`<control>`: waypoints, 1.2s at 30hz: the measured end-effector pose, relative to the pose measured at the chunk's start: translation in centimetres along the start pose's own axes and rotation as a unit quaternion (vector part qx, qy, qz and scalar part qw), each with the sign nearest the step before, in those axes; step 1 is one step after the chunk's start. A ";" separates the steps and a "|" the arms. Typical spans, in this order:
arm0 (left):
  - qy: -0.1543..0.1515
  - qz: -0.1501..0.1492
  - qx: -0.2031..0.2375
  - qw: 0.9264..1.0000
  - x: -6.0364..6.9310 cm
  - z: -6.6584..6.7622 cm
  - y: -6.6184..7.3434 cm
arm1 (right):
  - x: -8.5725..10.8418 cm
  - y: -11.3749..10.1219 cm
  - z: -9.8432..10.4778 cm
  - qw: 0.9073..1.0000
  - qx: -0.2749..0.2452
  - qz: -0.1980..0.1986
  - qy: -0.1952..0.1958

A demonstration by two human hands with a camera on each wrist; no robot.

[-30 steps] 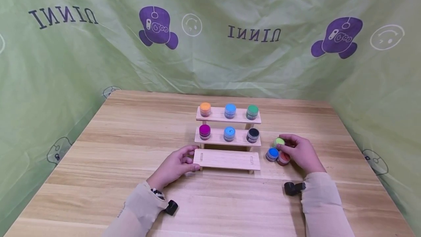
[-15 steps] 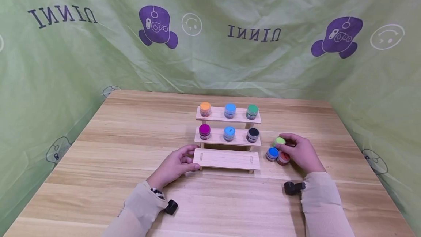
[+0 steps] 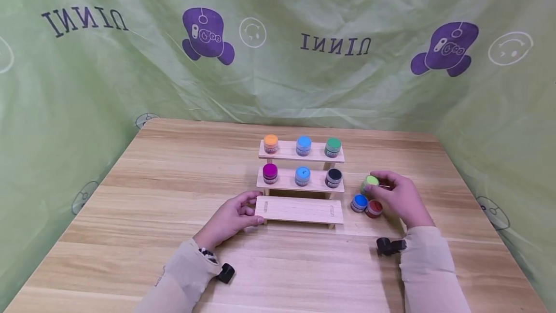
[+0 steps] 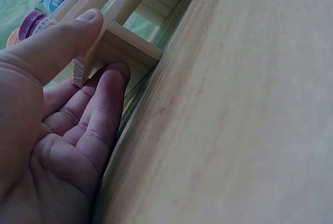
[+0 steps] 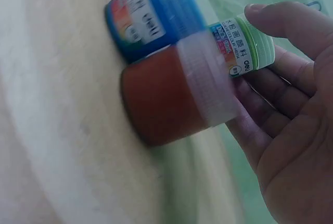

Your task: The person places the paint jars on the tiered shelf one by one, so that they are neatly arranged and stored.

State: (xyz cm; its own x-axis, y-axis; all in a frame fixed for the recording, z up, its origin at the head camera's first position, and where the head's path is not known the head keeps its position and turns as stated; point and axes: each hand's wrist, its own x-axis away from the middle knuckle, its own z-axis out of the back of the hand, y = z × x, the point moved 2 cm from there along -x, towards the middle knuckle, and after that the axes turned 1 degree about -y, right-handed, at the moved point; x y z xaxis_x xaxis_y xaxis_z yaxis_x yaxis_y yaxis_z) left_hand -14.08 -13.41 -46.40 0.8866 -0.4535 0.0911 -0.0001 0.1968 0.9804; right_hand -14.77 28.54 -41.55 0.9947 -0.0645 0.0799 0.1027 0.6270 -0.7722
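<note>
Pinching a light green jar (image 3: 369, 184) between thumb and fingers, the person's right hand (image 3: 400, 198) was right of a three-tier wooden stand (image 3: 299, 202), just behind a blue jar (image 3: 359, 203) and a red-brown jar (image 3: 374, 208) on the table (image 3: 173, 182). The left hand (image 3: 228, 220) gripped the left end of the stand's lowest shelf (image 3: 299, 210). On the middle shelf (image 3: 286, 179) stood a purple jar (image 3: 270, 173), a light blue jar (image 3: 302, 176) and a black jar (image 3: 333, 177); the top shelf (image 3: 287, 151) held an orange jar (image 3: 271, 144), another light blue jar (image 3: 303, 146) and a dark green jar (image 3: 333, 147).
</note>
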 end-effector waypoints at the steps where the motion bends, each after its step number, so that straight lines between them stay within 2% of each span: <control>1: 0.000 0.000 -0.002 1.000 0.0 0.0 0.1 | 0.1 -0.2 0.1 1.000 -0.001 0.004 0.001; 14: -0.005 -0.001 0.007 1.000 0.0 0.0 0.1 | 1.2 -3.0 1.0 0.998 -0.010 0.058 0.020; 22: -0.010 -0.005 0.011 1.000 0.0 0.0 -0.1 | 1.8 -4.4 1.0 0.998 -0.013 0.063 0.010; 36: -0.003 0.003 0.008 1.000 0.1 -0.1 0.0 | 2.4 -6.3 0.4 0.994 -0.025 0.109 0.001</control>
State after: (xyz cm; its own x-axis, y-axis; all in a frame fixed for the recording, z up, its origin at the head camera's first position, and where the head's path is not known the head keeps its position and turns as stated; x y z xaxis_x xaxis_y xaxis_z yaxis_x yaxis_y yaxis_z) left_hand -14.01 -13.38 -46.43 0.8841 -0.4570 0.0976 -0.0122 0.1863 0.9824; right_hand -13.09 24.70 -36.25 0.9932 0.0666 -0.0951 -0.1161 0.5864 -0.8017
